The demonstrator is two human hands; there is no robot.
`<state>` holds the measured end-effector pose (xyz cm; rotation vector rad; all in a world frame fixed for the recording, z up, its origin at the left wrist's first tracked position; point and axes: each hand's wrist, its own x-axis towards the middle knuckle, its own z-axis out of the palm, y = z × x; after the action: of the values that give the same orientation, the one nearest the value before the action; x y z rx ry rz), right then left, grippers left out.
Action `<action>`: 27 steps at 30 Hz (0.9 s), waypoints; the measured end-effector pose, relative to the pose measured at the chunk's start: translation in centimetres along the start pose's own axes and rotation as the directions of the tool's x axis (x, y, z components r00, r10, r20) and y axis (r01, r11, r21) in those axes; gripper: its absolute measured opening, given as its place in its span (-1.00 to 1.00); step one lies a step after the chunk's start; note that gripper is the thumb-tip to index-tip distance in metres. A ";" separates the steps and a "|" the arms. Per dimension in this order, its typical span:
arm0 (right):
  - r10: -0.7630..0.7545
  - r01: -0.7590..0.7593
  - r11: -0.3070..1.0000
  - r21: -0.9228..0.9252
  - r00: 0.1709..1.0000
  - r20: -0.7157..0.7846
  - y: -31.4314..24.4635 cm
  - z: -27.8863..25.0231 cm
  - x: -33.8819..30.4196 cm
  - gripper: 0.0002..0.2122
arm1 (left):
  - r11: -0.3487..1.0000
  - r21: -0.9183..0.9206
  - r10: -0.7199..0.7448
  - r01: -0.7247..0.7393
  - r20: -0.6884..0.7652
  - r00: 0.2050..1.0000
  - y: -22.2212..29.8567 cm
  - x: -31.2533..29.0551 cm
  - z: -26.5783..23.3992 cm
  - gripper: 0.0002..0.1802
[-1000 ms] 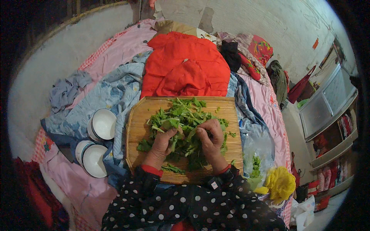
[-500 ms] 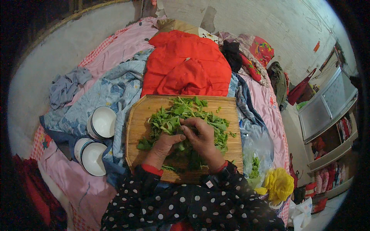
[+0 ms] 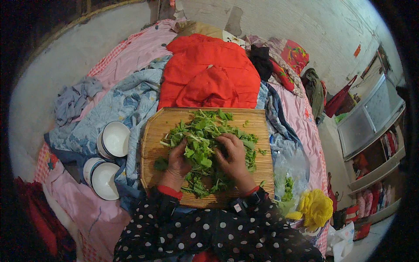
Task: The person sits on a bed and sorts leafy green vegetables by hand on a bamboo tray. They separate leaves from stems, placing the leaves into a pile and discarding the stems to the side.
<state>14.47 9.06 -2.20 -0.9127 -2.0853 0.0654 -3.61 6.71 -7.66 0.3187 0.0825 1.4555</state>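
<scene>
A loose heap of leafy greens point(image 3: 200, 131) lies on a ribbed, wood-coloured board point(image 3: 152, 131) with cut corners. My left hand point(image 3: 176, 162) is closed around a bunch of these greens, whose pale stems and leaves stick out above the thumb. Across from it, my right hand point(image 3: 234, 159) has its fingers bent in against the right side of the bunch, gripping leaves; the fingertips are partly hidden among them. Small leaf scraps are scattered over the board's right part.
Two stacks of white bowls, an upper stack point(image 3: 116, 139) and a lower stack point(image 3: 105, 180), sit left of the board on blue bedding. Beyond it lies a red cloth point(image 3: 209, 74). At right are a clear plastic bag point(image 3: 290, 168) with greens and a yellow mesh bag point(image 3: 315, 209).
My hands, close together before, have moved apart. The left hand has shifted slightly left, and the bunch between them now stands looser and spread out. Both hands remain over the board.
</scene>
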 end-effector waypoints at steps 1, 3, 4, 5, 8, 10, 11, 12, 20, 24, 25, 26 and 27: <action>-0.010 0.010 1.000 0.000 1.000 0.028 0.3 0.2 -0.2 -0.71 | 1.000 -0.015 -0.027 0.028 0.029 0.999 0.1 0.0 -0.1 -0.62; -0.031 0.031 1.000 0.001 0.996 0.085 0.7 0.5 -0.4 -0.66 | 0.997 -0.034 -0.071 0.073 0.074 0.995 0.2 -0.1 -0.2 -0.62; -0.050 0.052 0.999 -0.014 0.994 0.100 0.7 0.5 -0.5 -0.66 | 0.998 0.014 -0.056 0.055 0.044 0.997 0.2 -0.2 -0.2 -0.61; -0.069 0.073 0.997 -0.029 0.991 0.117 0.8 0.5 -0.5 -0.65 | 0.997 0.071 -0.030 0.029 0.000 1.000 0.1 -0.2 -0.3 -0.60; -0.085 0.090 0.995 -0.031 0.986 0.145 0.7 0.3 -0.7 -0.64 | 0.998 0.051 -0.033 0.033 -0.008 0.999 -0.1 0.1 -0.4 -0.57; -0.076 0.080 0.997 -0.021 0.986 0.150 0.7 0.2 -0.8 -0.64 | 0.995 0.058 -0.077 0.076 0.021 0.997 -0.1 0.3 -0.4 -0.55; -0.071 0.074 0.997 -0.018 0.986 0.149 0.8 0.2 -0.9 -0.63 | 0.992 0.097 -0.079 0.076 0.031 0.996 -0.1 0.2 -0.4 -0.54; -0.067 0.069 0.998 -0.007 0.986 0.154 0.8 0.3 -0.9 -0.63 | 0.988 0.136 -0.081 0.075 0.040 0.996 -0.1 0.1 -0.4 -0.53; -0.033 0.045 0.977 0.207 0.998 -0.060 0.7 0.2 -0.8 -0.76 | 0.979 0.204 0.013 -0.004 -0.045 0.999 -0.5 0.5 -0.6 -0.55; 0.043 -0.029 0.975 0.218 0.997 -0.057 0.4 -1.4 -0.1 -0.76 | 0.984 0.168 -0.044 0.057 -0.080 0.996 -0.4 0.1 0.0 -0.59; 0.067 -0.050 0.975 0.216 0.995 -0.068 0.2 -1.7 0.2 -0.74 | 0.984 0.165 -0.051 0.065 -0.088 0.995 -0.4 0.1 0.4 -0.59; 0.037 -0.017 0.976 0.217 0.995 -0.088 0.1 -2.2 0.5 -0.75 | 0.983 0.174 -0.041 0.052 -0.065 0.997 -0.3 0.1 0.8 -0.59; 0.034 -0.011 0.973 0.230 0.995 -0.096 -0.2 -2.4 0.9 -0.76 | 0.982 0.183 -0.030 0.037 -0.042 0.999 -0.2 0.1 1.2 -0.59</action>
<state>15.74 8.84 0.05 -0.7833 -1.9287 0.2623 -3.09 6.62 -6.53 0.4373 0.2539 1.4235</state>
